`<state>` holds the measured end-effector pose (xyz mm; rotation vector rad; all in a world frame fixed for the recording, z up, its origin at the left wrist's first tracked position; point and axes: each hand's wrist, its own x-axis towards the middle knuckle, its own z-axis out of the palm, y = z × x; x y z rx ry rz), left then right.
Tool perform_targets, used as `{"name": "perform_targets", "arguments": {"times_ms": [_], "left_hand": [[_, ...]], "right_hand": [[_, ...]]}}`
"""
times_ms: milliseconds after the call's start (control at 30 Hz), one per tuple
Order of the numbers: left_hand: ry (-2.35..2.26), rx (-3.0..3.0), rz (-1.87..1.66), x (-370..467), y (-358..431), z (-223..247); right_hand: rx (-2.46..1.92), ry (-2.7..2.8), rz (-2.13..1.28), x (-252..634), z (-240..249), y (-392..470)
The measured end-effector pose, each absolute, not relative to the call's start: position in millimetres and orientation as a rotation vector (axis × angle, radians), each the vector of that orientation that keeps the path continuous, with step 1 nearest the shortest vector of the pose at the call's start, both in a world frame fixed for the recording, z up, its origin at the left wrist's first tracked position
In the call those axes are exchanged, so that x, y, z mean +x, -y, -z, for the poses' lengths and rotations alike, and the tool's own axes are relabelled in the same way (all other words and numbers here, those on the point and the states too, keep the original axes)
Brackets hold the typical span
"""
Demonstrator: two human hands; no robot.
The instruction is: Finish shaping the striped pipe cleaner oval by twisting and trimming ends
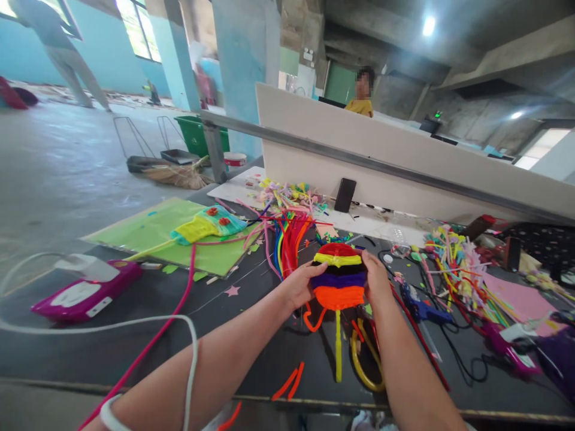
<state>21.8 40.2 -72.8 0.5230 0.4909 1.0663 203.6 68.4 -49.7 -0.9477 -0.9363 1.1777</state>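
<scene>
A rounded craft piece of fuzzy pipe cleaners, striped red, yellow, black, purple and orange, is held over the dark table. My left hand grips its left edge, thumb on the front face. Along the right edge, my right hand has its fingers closed on it, partly hidden behind. A yellow-green stem hangs from the lower edge, and a curled orange pipe cleaner shows below left. Beside my right forearm lies a yellow looped handle. Loose orange pieces rest near the front edge.
A bundle of coloured pipe cleaners lies behind the piece. To the right is a blue glue gun with cables. A purple power strip and green sheet are left. A phone leans on the white partition.
</scene>
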Motion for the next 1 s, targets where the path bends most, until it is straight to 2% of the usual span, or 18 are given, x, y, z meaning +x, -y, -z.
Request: {"name": "perform_targets", "arguments": {"times_ms": [100, 200, 267, 400, 700, 1000], "left_hand": [[-0.470, 0.508, -1.133, 21.4, -40.0, 72.2], [-0.465, 0.486, -1.166, 22.0, -41.1, 72.9], [-0.478, 0.464, -1.176, 23.4, -41.8, 74.1], [-0.468, 0.465, -1.191, 25.8, -42.5, 75.6], [-0.432, 0.537, -1.162, 24.9, -35.2, 69.9], [-0.363, 0.687, -0.773, 20.8, -31.1, 80.7]], "right_hand": [[-1.014, 0.944, -0.982, 219.6, 26.0, -56.6], [-1.215, 1.257, -0.722, 238.0, 10.2, -26.9], [-1.395, 1.455, -0.684, 244.7, 12.1, -2.0], [-1.580, 1.574, -0.807, 239.3, 37.6, 34.1], [-1.411, 1.320, -1.115, 211.9, 60.6, 25.6], [-1.224, 1.083, -1.196, 222.3, 61.6, 21.1]]}}
